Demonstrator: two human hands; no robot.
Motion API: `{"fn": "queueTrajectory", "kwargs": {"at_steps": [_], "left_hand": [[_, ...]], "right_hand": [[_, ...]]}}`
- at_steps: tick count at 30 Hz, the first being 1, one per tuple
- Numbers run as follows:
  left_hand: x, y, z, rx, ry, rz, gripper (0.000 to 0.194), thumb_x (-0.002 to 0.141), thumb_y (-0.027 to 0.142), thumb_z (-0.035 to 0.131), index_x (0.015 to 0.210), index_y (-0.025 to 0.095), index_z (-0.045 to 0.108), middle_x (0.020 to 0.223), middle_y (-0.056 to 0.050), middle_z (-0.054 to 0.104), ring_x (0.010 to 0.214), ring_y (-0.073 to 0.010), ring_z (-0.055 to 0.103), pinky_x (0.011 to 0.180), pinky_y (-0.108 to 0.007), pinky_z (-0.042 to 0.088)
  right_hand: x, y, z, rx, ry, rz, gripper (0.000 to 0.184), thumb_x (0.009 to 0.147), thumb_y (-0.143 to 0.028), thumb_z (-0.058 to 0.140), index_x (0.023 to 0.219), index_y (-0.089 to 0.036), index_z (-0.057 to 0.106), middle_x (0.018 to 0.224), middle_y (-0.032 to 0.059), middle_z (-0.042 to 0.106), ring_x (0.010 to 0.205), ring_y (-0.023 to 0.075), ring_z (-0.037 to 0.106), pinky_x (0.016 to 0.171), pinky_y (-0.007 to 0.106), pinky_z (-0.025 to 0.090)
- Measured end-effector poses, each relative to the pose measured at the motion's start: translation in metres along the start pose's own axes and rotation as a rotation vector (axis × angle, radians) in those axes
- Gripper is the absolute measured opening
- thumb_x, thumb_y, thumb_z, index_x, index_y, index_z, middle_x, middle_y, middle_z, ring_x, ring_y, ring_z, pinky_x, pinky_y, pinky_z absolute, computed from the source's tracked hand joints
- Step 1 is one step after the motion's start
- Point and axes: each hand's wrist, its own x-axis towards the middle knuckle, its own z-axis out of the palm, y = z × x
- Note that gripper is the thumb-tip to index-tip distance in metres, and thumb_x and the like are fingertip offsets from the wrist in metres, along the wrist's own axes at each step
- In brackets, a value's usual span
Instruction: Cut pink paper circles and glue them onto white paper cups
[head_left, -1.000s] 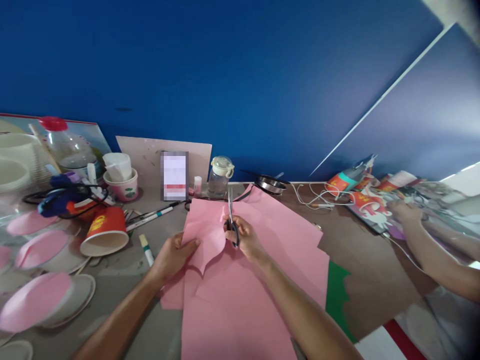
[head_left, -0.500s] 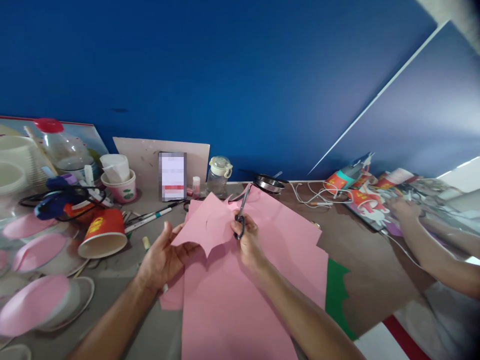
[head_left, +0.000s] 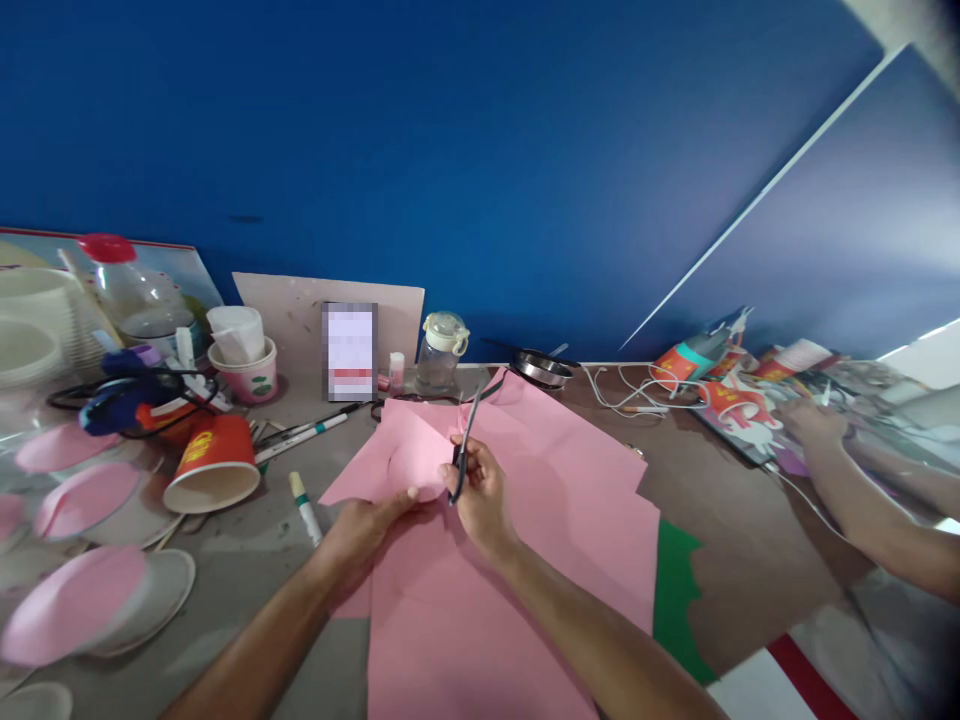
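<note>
My right hand (head_left: 476, 495) is closed round the black handles of a pair of scissors (head_left: 463, 450), whose blades point up and away into a pink paper piece (head_left: 397, 460). My left hand (head_left: 367, 525) pinches the near edge of that piece and holds it a little above the table. Below both hands lies a large pink paper sheet (head_left: 517, 560) that reaches the frame's bottom edge.
A tipped red paper cup (head_left: 214, 463), markers (head_left: 306, 505) and paper plates with pink discs (head_left: 75, 600) lie at the left. A glass jar (head_left: 442, 350) and metal bowl (head_left: 541, 368) stand by the blue wall. Another person's arm (head_left: 862, 510) reaches in at the right.
The pink piece has been turned and lowered, my left hand shifting from its side to its near edge. The scissors swung from leaning right to cutting along the piece's right side.
</note>
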Motion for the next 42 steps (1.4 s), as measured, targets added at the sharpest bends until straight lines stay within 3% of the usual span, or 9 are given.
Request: {"fn": "queueTrajectory", "kwargs": {"at_steps": [4,10,15,20,29,42], "left_hand": [[0.005,0.005,0.004,-0.148,-0.015,-0.031,0.035,0.058,0.038,0.083,0.075,0.009,0.075,0.078,-0.013,0.074,0.077,-0.0239,0.069,0.085,-0.037,0.052],[0.007,0.009,-0.003,-0.132,0.147,0.121,0.033,0.062,0.037,0.08,0.076,0.008,0.073,0.079,-0.013,0.074,0.074,-0.0227,0.068,0.081,-0.038,0.053],[0.013,0.005,-0.007,-0.161,0.181,0.158,0.032,0.061,0.037,0.08,0.072,0.008,0.071,0.071,-0.01,0.072,0.067,-0.0197,0.066,0.073,-0.034,0.052],[0.014,0.005,-0.007,-0.187,0.169,0.151,0.029,0.06,0.034,0.081,0.071,0.01,0.071,0.068,-0.007,0.071,0.066,-0.0179,0.065,0.072,-0.031,0.051],[0.015,0.002,-0.01,-0.121,0.19,0.146,0.034,0.061,0.04,0.08,0.071,0.009,0.072,0.071,-0.009,0.072,0.069,-0.02,0.065,0.075,-0.035,0.05],[0.011,0.005,-0.008,-0.051,0.178,0.137,0.03,0.064,0.04,0.077,0.072,0.011,0.073,0.071,-0.009,0.072,0.072,-0.0211,0.065,0.079,-0.035,0.05]], "right_hand": [[-0.002,-0.003,-0.004,-0.027,-0.084,-0.064,0.033,0.075,-0.025,0.063,0.107,-0.021,0.055,0.079,-0.0005,0.058,0.07,0.0132,0.053,0.066,0.027,0.045],[-0.004,-0.005,-0.014,-0.232,-0.239,-0.134,0.034,0.076,-0.026,0.06,0.109,-0.019,0.055,0.083,0.0024,0.06,0.075,0.0166,0.056,0.072,0.032,0.047],[-0.007,-0.008,-0.012,-0.496,-0.304,-0.269,0.025,0.075,-0.024,0.06,0.099,-0.018,0.06,0.079,0.0035,0.063,0.072,0.0182,0.056,0.072,0.032,0.044],[-0.01,-0.013,-0.007,-0.562,-0.349,-0.379,0.022,0.076,-0.025,0.058,0.096,-0.017,0.06,0.076,0.0047,0.066,0.068,0.0191,0.057,0.071,0.033,0.041],[-0.009,-0.016,-0.007,-0.539,-0.374,-0.291,0.011,0.078,-0.024,0.057,0.088,-0.019,0.058,0.066,-0.0002,0.063,0.062,0.016,0.054,0.07,0.029,0.039],[-0.007,-0.012,-0.008,-0.537,-0.395,-0.312,0.019,0.081,-0.025,0.058,0.098,-0.017,0.061,0.071,0.003,0.067,0.065,0.0176,0.059,0.069,0.029,0.042]]}}
